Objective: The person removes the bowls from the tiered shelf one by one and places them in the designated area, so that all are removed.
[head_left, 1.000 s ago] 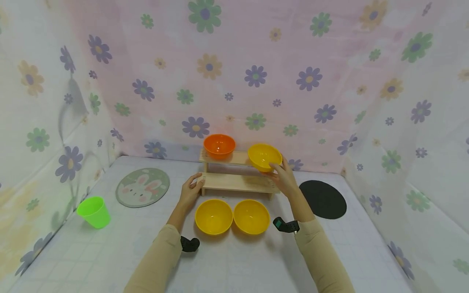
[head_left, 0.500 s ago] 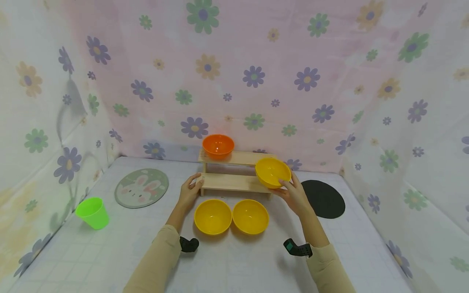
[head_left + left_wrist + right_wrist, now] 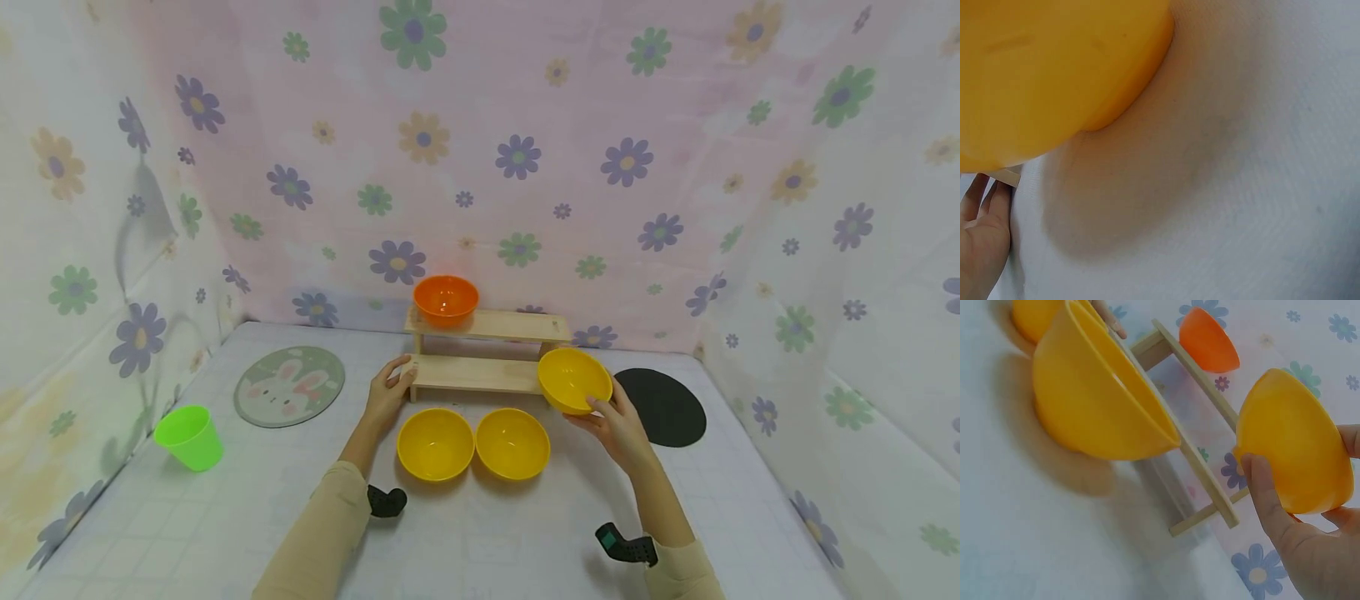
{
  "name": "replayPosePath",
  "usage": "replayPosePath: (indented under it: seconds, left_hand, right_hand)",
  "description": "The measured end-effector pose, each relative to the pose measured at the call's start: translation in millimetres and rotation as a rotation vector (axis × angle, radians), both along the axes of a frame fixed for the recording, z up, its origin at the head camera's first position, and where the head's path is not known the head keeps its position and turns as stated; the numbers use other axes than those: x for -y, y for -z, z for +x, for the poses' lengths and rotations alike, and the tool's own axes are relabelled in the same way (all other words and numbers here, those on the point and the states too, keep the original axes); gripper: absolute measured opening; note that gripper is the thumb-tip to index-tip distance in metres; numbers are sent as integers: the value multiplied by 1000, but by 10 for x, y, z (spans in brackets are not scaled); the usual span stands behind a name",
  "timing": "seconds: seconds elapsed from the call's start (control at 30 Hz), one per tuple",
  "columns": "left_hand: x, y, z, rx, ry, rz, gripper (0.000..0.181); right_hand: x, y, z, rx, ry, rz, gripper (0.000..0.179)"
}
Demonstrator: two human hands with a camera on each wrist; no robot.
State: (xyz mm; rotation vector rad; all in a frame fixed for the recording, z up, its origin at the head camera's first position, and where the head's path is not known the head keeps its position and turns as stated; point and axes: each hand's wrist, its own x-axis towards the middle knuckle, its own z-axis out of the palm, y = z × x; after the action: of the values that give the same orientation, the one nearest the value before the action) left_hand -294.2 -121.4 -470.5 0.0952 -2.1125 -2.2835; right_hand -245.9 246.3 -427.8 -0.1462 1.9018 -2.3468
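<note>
My right hand (image 3: 621, 429) holds a yellow bowl (image 3: 573, 381) by its side, in the air before the right end of a two-step wooden shelf (image 3: 480, 373). In the right wrist view, the fingers and thumb are spread around this bowl (image 3: 1297, 444). At the shelf's left end, my left hand (image 3: 386, 393) grips the lower step's edge. An orange bowl (image 3: 446, 302) sits on the upper step's left part. Two more yellow bowls, a left one (image 3: 436, 445) and a right one (image 3: 513, 444), stand side by side on the table before the shelf.
A bright green cup (image 3: 191, 438) stands tilted-looking at the left. Behind it lies a round mat with a rabbit picture (image 3: 289, 387). Right of the shelf is a round black mat (image 3: 660, 407). Flowered cloth (image 3: 480, 167) walls in the back and both sides.
My right hand has carried the yellow bowl from above the upper step's right end, down and toward me to the right. The left hand stays at the shelf.
</note>
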Motion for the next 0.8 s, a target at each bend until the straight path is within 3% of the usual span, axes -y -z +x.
replayPosePath:
  seconds: [0.23,0.8]
  left_hand:
    - [3,279,-191,-9,-36,5,42]
    - [5,250,-170,5,-34,19,43]
  right_hand:
    - [-105,77,147,49,28,15,71]
    - [-351,293,388,33,8,22,67]
